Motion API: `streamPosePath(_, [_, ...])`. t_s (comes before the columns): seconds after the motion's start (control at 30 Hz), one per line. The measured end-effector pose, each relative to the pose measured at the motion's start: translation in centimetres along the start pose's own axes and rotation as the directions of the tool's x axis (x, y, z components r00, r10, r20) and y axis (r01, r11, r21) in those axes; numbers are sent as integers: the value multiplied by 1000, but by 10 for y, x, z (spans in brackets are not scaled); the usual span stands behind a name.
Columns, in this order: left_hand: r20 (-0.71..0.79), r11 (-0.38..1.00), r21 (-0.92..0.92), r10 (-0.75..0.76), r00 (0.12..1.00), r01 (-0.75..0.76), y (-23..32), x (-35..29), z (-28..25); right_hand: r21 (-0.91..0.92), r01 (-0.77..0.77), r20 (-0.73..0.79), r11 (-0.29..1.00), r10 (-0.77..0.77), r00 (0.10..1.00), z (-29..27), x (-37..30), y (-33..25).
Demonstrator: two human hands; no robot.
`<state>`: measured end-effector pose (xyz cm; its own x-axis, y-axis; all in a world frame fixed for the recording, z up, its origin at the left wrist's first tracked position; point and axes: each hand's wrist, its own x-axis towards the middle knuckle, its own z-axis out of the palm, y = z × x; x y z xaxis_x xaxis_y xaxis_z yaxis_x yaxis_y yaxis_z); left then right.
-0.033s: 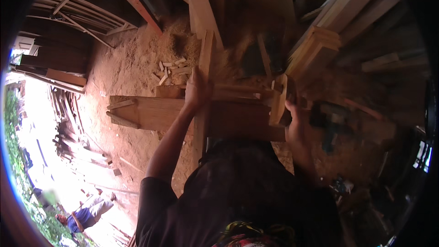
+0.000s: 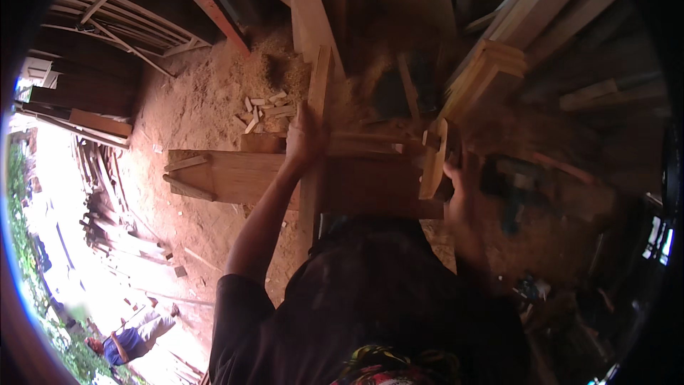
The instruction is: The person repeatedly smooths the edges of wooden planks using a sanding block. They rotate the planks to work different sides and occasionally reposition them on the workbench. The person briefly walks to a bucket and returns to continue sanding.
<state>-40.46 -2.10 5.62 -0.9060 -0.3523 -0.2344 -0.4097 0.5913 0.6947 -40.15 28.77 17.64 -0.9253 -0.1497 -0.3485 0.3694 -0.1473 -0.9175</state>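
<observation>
My left hand (image 2: 304, 135) is closed round a long, squared wooden beam (image 2: 322, 78), which runs away from my body across a wide plank (image 2: 246, 175). At the right end of the plank, my right hand (image 2: 458, 178) is closed on a wooden tool (image 2: 432, 175) with a long flat body and a short crosspiece. The tool is tilted on edge; its exact kind I cannot make out. Its far side and most of my right fingers are hidden or in shadow. Two thin strips (image 2: 189, 187) form a V at the plank's left end.
Small wood offcuts (image 2: 256, 110) lie on the sandy, shaving-strewn floor beyond the plank. Stacked timbers (image 2: 491, 64) lean at the far right. A dark greenish power tool (image 2: 514, 196) lies to my right. At the lower left, a person in blue (image 2: 125, 346) is outside.
</observation>
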Motion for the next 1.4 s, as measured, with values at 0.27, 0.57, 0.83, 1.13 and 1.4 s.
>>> streamPosePath(0.27, [47, 905, -401, 173, 984, -141, -24, -4, 1, -156, 137, -40, 978, -145, 989, -20, -96, 82])
streamPosePath(0.57, [354, 699, -679, 42, 934, 226, -98, -278, -27, 55, 1, -114, 999, 6, 993, -19, -135, 112])
streamPosePath(0.83, [152, 875, -484, 73, 986, 10, -131, -293, -1, -232, 42, -24, 972, -49, 999, -58, -156, 97])
streamPosePath(1.13, [-115, 856, -516, -29, 993, -35, -49, -135, 84, -164, -160, -85, 973, 148, 985, -87, -200, 112])
streamPosePath(1.4, [-178, 805, -583, -253, 951, 104, 41, -141, 75, -493, 246, 243, 835, -139, 960, -38, -173, 119])
